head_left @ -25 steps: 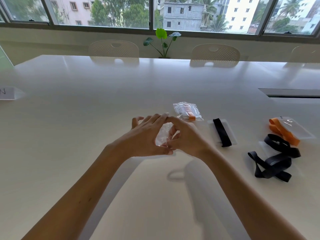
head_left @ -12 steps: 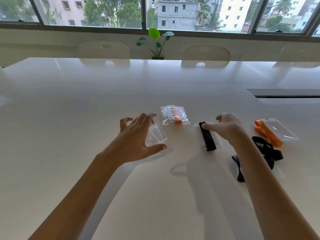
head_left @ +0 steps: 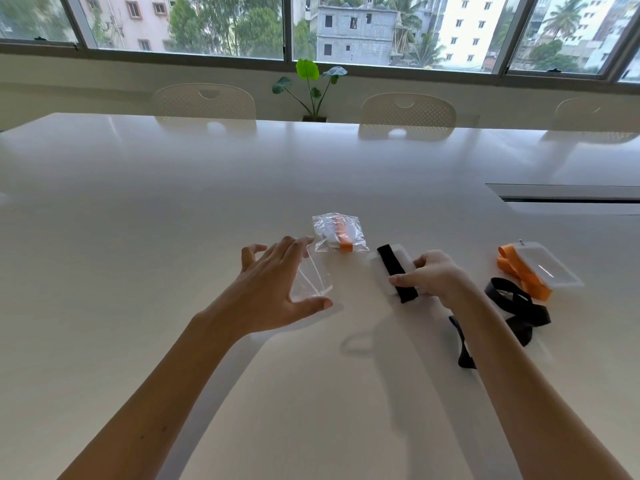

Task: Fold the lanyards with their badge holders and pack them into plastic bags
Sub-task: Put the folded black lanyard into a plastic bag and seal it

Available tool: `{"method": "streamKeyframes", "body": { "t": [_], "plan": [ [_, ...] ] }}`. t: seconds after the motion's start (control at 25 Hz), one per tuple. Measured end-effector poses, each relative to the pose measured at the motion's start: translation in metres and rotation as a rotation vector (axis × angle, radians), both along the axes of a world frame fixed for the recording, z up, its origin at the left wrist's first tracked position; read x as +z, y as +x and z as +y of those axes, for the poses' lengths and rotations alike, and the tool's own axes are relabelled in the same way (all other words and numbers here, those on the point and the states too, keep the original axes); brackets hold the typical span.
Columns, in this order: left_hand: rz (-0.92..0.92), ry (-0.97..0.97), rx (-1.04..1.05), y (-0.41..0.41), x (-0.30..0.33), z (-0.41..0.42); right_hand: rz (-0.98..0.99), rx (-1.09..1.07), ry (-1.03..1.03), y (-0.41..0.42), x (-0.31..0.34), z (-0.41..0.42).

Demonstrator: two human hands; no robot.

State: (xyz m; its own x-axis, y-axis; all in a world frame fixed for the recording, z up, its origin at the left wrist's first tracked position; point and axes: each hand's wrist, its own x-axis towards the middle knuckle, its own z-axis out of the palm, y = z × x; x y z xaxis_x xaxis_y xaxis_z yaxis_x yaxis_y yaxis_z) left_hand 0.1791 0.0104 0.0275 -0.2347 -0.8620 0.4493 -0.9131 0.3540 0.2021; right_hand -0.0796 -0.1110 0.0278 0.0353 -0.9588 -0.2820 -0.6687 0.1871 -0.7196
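Lanyards lie in several states around the hands: a folded black bundle (head_left: 394, 273) is pinched by the right hand (head_left: 433, 277) at its near end, thumb and curled fingers on either side of the holder, lying on the table (head_left: 173, 220). The left hand (head_left: 273, 289) holds an empty bag (head_left: 313, 282) between spread fingers and thumb, its mouth seemingly toward the bundle, though the clear film makes that hard to read. Just beyond the left fingertips sits a packed bag (head_left: 338, 233) with orange strap inside. Right of the right hand, a loose black lanyard (head_left: 512, 306) and an orange one (head_left: 530, 271) wait, unfolded. To do this well, I'd say keep the fold squeezed tight so the strap doesn't spring loose, hold the bag's mouth wide, and slide the bundle in narrow end first.
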Motion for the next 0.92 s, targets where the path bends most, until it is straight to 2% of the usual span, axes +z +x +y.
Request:
{"method": "streamKeyframes", "body": {
  "t": [0.12, 0.28, 0.48, 0.56, 0.72, 0.92],
  "plan": [
    [-0.023, -0.009, 0.012, -0.003, -0.002, -0.001, -0.025, -0.031, -0.144, 0.005, -0.005, 0.009],
    [-0.053, -0.063, 0.051, -0.008, -0.007, 0.000, -0.170, 0.008, -0.320, 0.008, 0.007, 0.025],
    [-0.075, -0.106, 0.140, -0.009, -0.006, 0.001, -0.516, 0.043, -0.398, 0.018, 0.039, 0.053],
    [-0.073, -0.145, 0.171, -0.009, -0.005, 0.002, -0.475, 0.050, -0.499, 0.026, 0.042, 0.070],
    [-0.070, -0.186, 0.200, -0.012, -0.001, 0.003, -0.230, 0.139, -0.825, 0.044, 0.044, 0.104],
    [-0.059, -0.220, 0.172, -0.017, 0.002, 0.004, -0.119, 0.270, -0.849, 0.061, 0.049, 0.112]
  ]
}}
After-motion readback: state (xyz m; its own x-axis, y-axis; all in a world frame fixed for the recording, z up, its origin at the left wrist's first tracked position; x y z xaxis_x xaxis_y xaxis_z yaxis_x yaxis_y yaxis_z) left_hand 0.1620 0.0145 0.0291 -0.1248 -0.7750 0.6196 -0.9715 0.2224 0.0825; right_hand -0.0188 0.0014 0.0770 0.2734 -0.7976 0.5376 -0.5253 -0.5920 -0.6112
